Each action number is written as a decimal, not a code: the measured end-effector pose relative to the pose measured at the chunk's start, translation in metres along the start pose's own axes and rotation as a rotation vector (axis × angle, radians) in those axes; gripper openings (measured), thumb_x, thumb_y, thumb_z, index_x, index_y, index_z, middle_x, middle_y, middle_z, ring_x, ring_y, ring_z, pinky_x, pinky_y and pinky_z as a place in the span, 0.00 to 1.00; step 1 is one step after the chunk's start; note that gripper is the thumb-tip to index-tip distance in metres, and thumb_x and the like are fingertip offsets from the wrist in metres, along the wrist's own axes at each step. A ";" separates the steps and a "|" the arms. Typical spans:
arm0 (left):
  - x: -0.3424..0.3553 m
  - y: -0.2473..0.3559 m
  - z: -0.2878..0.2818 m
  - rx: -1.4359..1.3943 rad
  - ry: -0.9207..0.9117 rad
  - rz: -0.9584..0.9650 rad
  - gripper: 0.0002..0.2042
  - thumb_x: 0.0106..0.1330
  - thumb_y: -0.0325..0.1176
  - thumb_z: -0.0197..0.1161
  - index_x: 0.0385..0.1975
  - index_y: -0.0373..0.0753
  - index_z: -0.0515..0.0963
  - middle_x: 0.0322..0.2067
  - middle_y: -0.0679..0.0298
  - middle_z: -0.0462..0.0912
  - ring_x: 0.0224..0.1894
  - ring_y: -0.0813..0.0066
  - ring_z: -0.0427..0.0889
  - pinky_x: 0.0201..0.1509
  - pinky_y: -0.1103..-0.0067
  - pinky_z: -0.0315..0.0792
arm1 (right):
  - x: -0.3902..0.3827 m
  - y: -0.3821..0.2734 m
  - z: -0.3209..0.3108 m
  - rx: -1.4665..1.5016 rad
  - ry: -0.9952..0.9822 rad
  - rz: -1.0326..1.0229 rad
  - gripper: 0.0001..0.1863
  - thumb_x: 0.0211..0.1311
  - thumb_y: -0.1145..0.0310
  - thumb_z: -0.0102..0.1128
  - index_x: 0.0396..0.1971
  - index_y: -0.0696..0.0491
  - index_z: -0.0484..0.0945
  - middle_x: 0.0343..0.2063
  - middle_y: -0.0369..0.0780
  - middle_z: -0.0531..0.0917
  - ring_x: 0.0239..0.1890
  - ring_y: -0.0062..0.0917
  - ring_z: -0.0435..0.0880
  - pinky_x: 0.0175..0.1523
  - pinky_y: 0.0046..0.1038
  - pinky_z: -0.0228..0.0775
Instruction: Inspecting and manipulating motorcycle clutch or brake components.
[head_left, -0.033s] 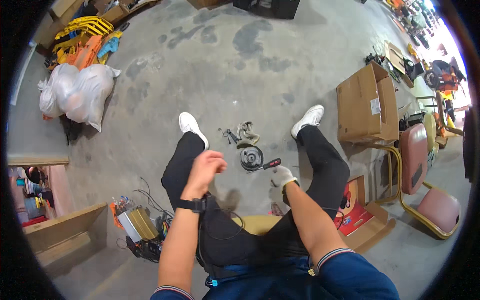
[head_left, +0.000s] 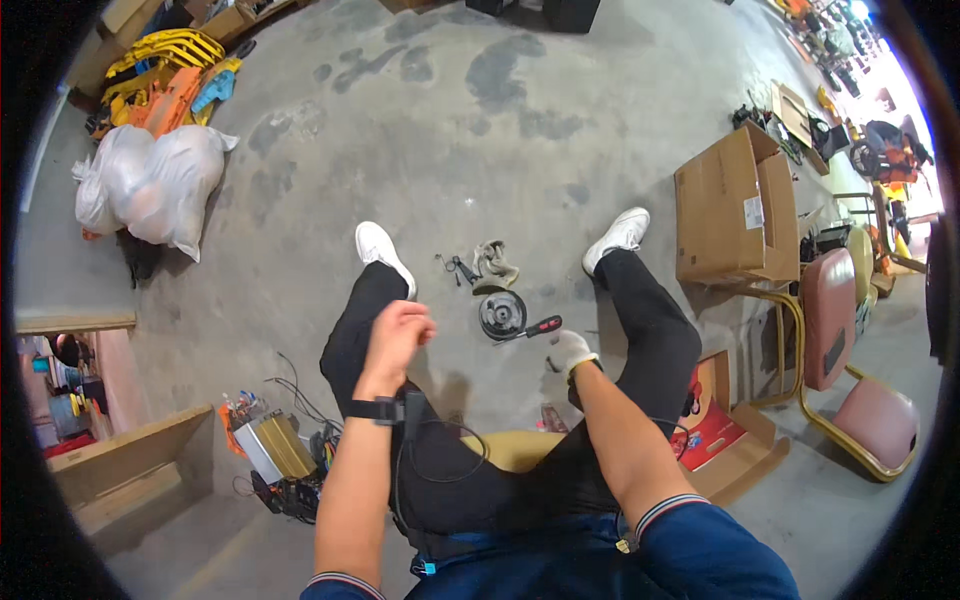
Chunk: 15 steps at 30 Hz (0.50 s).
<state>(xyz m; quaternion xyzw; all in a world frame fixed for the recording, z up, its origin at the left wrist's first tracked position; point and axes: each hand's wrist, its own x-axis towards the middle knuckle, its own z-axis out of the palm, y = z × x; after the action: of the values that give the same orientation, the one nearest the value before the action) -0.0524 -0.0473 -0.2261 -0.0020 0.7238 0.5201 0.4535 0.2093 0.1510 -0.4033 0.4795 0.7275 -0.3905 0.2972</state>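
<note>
My bare left hand hangs above my left knee, its fingers curled together; whether they hold something small is hidden. A dark band circles that wrist. My right hand wears a pale work glove and is closed, just right of a screwdriver with a red and black handle. Whatever its fingers may hold does not show. The screwdriver lies against a round dark metal part on the floor between my feet. Behind that part are a crumpled grey-beige glove and a small black tool.
An open cardboard box and a pink-seated chair stand at the right. A flat red carton lies beside my right leg. At my left are electronics with cables; farther off, white plastic bags.
My left hand has shifted slightly to the left. The right hand has barely moved, and the things on the floor lie as before.
</note>
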 end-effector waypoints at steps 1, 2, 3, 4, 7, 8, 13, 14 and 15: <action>0.008 -0.003 -0.012 -0.004 0.038 -0.009 0.07 0.70 0.24 0.58 0.45 0.32 0.78 0.32 0.62 0.85 0.33 0.76 0.84 0.41 0.78 0.79 | 0.009 0.009 0.002 -0.065 0.077 0.036 0.20 0.55 0.66 0.66 0.49 0.54 0.86 0.43 0.49 0.89 0.45 0.42 0.90 0.53 0.37 0.81; 0.015 -0.006 -0.019 -0.084 0.048 -0.047 0.07 0.71 0.24 0.58 0.45 0.33 0.78 0.32 0.63 0.84 0.33 0.76 0.83 0.41 0.78 0.79 | 0.020 0.019 0.004 -0.050 0.068 0.028 0.20 0.55 0.66 0.66 0.49 0.54 0.86 0.43 0.49 0.89 0.45 0.42 0.90 0.53 0.37 0.81; 0.022 -0.009 -0.020 -0.079 0.002 -0.008 0.06 0.73 0.26 0.57 0.45 0.34 0.77 0.33 0.63 0.84 0.34 0.75 0.83 0.42 0.77 0.79 | 0.032 0.026 0.004 -0.050 0.132 0.066 0.19 0.56 0.64 0.66 0.46 0.54 0.87 0.42 0.49 0.89 0.46 0.42 0.90 0.54 0.38 0.81; 0.029 -0.010 -0.020 -0.044 -0.018 -0.041 0.06 0.74 0.27 0.57 0.46 0.35 0.77 0.34 0.63 0.84 0.35 0.75 0.83 0.43 0.77 0.79 | 0.040 0.033 0.004 -0.071 0.182 0.146 0.17 0.56 0.62 0.65 0.44 0.54 0.88 0.41 0.49 0.89 0.47 0.43 0.89 0.54 0.38 0.80; 0.046 -0.007 -0.001 -0.081 -0.083 0.045 0.06 0.75 0.27 0.57 0.46 0.35 0.77 0.34 0.64 0.84 0.36 0.76 0.83 0.45 0.77 0.78 | 0.056 0.037 0.006 -0.108 0.266 0.028 0.15 0.60 0.58 0.62 0.37 0.53 0.89 0.36 0.49 0.89 0.44 0.45 0.89 0.52 0.42 0.80; 0.050 -0.005 0.004 -0.074 -0.062 0.012 0.06 0.75 0.27 0.57 0.46 0.35 0.77 0.34 0.64 0.84 0.36 0.76 0.83 0.45 0.77 0.78 | 0.057 0.035 0.007 -0.236 0.299 0.006 0.14 0.60 0.58 0.63 0.36 0.52 0.89 0.34 0.49 0.89 0.43 0.44 0.89 0.52 0.42 0.80; 0.056 0.007 0.019 -0.024 -0.100 -0.024 0.06 0.76 0.27 0.57 0.47 0.35 0.78 0.34 0.65 0.83 0.38 0.77 0.81 0.48 0.78 0.75 | 0.089 0.004 0.010 -0.476 0.150 -0.176 0.12 0.60 0.65 0.64 0.44 0.45 0.83 0.47 0.44 0.85 0.52 0.42 0.82 0.56 0.42 0.74; 0.055 0.009 0.018 0.000 -0.117 -0.023 0.06 0.76 0.27 0.57 0.47 0.35 0.77 0.34 0.65 0.83 0.38 0.77 0.81 0.48 0.78 0.75 | 0.097 0.001 0.016 -0.474 0.126 -0.178 0.12 0.60 0.65 0.64 0.44 0.45 0.83 0.47 0.44 0.85 0.52 0.42 0.82 0.56 0.42 0.74; 0.054 0.011 0.018 -0.003 -0.132 -0.055 0.05 0.77 0.27 0.57 0.47 0.35 0.77 0.34 0.64 0.83 0.39 0.77 0.81 0.49 0.77 0.75 | 0.105 -0.002 0.023 -0.565 0.138 -0.192 0.11 0.63 0.65 0.62 0.44 0.45 0.83 0.47 0.43 0.85 0.53 0.40 0.82 0.56 0.42 0.74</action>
<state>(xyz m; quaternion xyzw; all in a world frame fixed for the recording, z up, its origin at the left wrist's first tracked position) -0.0774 -0.0033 -0.2547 0.0118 0.6909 0.5077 0.5145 0.1710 0.1795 -0.4993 0.3323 0.8678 -0.1654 0.3303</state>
